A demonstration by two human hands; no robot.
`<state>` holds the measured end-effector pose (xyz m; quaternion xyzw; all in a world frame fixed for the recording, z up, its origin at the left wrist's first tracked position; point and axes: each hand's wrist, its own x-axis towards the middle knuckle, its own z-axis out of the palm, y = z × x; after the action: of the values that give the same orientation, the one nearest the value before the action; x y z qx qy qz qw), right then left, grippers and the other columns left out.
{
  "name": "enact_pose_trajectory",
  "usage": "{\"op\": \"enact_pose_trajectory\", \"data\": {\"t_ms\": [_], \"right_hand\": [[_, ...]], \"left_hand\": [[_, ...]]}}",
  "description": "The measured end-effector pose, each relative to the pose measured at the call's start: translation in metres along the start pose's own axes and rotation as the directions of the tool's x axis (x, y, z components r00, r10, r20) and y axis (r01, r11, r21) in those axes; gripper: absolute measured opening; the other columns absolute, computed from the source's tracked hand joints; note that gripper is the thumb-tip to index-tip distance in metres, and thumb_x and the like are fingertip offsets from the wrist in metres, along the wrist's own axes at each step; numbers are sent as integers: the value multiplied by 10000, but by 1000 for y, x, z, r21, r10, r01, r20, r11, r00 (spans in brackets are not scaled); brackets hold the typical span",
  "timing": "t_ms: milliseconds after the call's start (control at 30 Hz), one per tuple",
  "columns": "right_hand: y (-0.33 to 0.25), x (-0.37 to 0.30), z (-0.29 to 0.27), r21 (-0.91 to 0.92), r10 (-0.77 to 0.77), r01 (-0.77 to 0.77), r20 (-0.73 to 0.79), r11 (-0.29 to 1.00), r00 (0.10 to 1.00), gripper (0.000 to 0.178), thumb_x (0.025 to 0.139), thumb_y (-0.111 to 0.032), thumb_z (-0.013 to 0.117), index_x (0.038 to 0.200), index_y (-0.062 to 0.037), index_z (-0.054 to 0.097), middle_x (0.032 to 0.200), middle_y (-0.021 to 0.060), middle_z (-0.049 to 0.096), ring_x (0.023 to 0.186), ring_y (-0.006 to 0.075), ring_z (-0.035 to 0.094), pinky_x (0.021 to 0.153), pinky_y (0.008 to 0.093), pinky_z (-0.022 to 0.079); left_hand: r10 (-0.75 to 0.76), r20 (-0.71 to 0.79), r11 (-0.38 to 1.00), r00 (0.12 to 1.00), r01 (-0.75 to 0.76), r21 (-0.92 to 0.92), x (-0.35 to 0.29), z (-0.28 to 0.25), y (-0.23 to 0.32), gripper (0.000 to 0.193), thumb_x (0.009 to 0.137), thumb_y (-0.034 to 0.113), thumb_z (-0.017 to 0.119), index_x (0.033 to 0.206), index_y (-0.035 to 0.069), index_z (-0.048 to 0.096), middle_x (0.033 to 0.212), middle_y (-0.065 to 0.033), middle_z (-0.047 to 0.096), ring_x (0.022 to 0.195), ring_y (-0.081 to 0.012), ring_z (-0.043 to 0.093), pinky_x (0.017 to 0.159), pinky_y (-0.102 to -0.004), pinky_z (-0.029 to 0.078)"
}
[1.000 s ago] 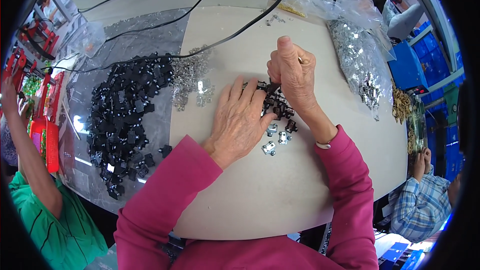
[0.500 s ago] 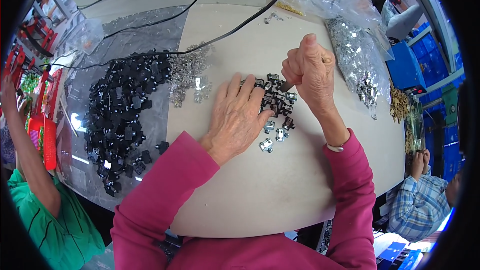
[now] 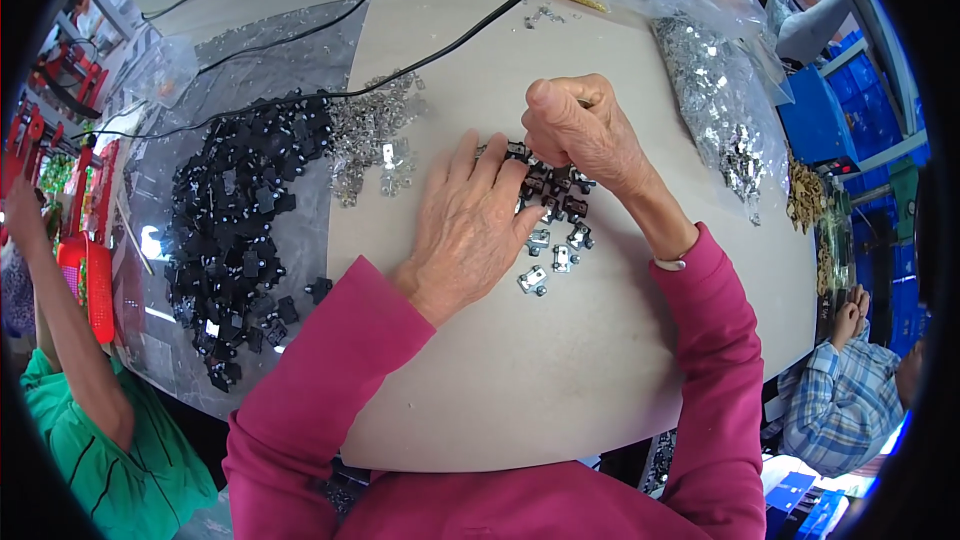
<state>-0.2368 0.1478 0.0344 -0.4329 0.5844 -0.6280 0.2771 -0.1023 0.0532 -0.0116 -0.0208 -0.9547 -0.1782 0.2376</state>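
Note:
My left hand (image 3: 466, 223) lies flat with fingers outstretched, its fingertips at a cluster of small black parts with metal plates (image 3: 574, 207). Closed in a fist, thumb uppermost, my right hand (image 3: 588, 135) is over the far side of that cluster. It grips a slim, dark rod-like tool (image 3: 585, 103); only a bit of its end shows above the fist, and the lower end is hidden. Several parts with their silver face up (image 3: 534, 281) lie just nearer to me, beside my left fingertips. Part of the cluster is hidden under both hands.
To the left spreads a large heap of black parts (image 3: 235, 210), with small shiny clear or silver pieces (image 3: 372, 130) beside it. A black cable (image 3: 440, 60) crosses the table. A plastic bag of silver pieces (image 3: 705, 90) lies at right. Other people work at both sides.
My right fist has moved left and slightly down, over the cluster, so the tool's shaft no longer shows below it. My left hand stays almost in place.

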Motion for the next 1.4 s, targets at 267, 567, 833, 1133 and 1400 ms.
{"op": "enact_pose_trajectory", "data": {"t_ms": [267,567,833,1133,1400], "right_hand": [[-5,-15,0,109,-71,114,-339,987,938,546,930,-437,477,549,-95,288,467,-36,251,411,67,208,385,251,160],[-16,-39,8,96,-36,88,-447,991,894,534,938,-430,464,557,-112,266,468,-36,221,403,60,184,379,241,139],[-12,-41,19,-44,-56,37,-618,998,784,507,937,-402,489,564,-121,290,465,-45,239,392,51,228,348,226,177],[-2,-39,19,-126,-109,34,-656,991,747,476,941,-385,488,572,-126,334,472,-47,282,396,45,257,342,221,204],[10,-41,20,-366,-325,125,-559,922,763,476,954,-370,465,578,-111,328,481,-40,292,406,52,260,365,225,207]], "left_hand": [[-16,9,1000,1000,17,-17,0,-3,1,379,791,234,655,1043,-20,533,1209,-210,483,1150,-370,420,927,-452,342],[-55,55,995,997,59,-84,2,-6,2,360,797,202,648,1067,-19,557,1232,-226,487,1201,-413,402,995,-482,308],[-9,-18,1000,1000,8,-25,1,-2,1,347,767,203,679,1004,-15,550,1177,-185,487,1112,-356,438,879,-440,358],[-68,75,993,995,74,-88,2,-8,4,365,787,201,658,1062,-20,561,1228,-228,490,1202,-409,404,996,-476,306],[-56,43,995,997,59,-76,1,-5,2,366,783,203,662,1057,-18,563,1219,-210,498,1197,-402,408,990,-472,315]]}}
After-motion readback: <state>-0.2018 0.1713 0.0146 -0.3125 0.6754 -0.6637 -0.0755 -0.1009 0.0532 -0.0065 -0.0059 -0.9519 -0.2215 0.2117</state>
